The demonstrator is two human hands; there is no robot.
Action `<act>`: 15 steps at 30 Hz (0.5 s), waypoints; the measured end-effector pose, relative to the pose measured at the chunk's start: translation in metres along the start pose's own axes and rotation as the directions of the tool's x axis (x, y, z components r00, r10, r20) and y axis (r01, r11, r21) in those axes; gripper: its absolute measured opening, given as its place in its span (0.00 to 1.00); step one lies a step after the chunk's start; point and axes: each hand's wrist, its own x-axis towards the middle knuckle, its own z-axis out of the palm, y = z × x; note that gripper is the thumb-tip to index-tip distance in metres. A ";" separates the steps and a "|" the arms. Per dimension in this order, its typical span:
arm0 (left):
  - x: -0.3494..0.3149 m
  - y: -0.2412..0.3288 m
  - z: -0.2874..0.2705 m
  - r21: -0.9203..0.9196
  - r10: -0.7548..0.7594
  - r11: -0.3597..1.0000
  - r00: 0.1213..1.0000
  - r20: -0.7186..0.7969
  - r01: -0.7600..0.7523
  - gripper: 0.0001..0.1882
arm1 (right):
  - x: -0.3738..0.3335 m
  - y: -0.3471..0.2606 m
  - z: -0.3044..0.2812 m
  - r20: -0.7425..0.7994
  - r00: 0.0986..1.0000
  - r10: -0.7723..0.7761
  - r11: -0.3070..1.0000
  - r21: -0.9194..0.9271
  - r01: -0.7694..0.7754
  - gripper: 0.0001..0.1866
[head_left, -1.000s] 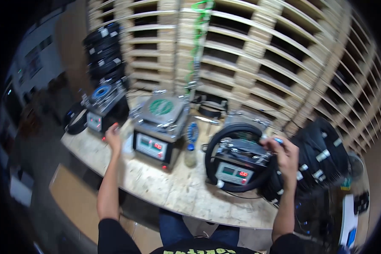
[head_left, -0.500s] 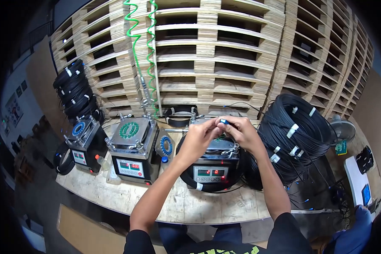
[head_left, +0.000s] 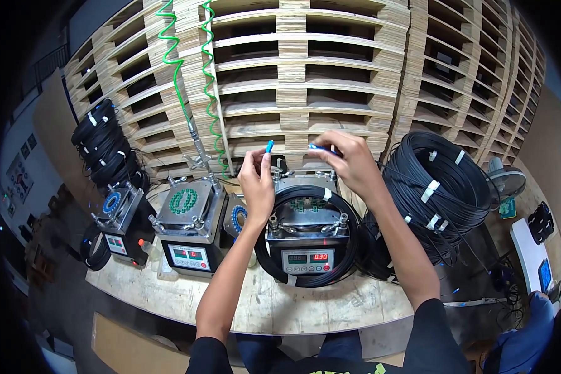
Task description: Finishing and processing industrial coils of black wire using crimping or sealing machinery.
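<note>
Wooden pallets (head_left: 292, 40) tower behind the left hand (head_left: 257, 187) and right hand (head_left: 352, 161). Below both, the desk (head_left: 305, 311) ends at a near edge. Black cable coils (head_left: 439, 193) stand right of the right hand. Below and between, a machine (head_left: 308, 262) sits within a cable loop (head_left: 261, 249). Open air parts the hands: the left pinches a small blue piece (head_left: 270, 146), the right another blue piece (head_left: 323, 149).

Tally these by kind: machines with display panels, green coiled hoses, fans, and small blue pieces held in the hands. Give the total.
Machines: 3
Green coiled hoses: 2
Fan: 1
Small blue pieces, one in the left hand, one in the right hand: 2
Total: 8
</note>
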 end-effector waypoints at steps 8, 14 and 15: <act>0.011 -0.038 0.015 0.333 0.060 0.938 0.990 0.125 -0.099 0.07 | 0.029 0.078 0.044 0.177 0.973 0.149 0.975 -0.191 -0.115 0.11; -0.012 -0.048 0.010 0.442 -0.031 0.892 0.962 0.271 -0.096 0.06 | -0.030 0.120 0.069 0.230 0.929 0.290 0.942 -0.242 -0.234 0.12; -0.014 -0.050 0.008 0.443 -0.046 0.893 0.965 0.258 -0.076 0.06 | -0.030 0.114 0.068 0.327 0.864 0.382 0.905 -0.320 -0.279 0.13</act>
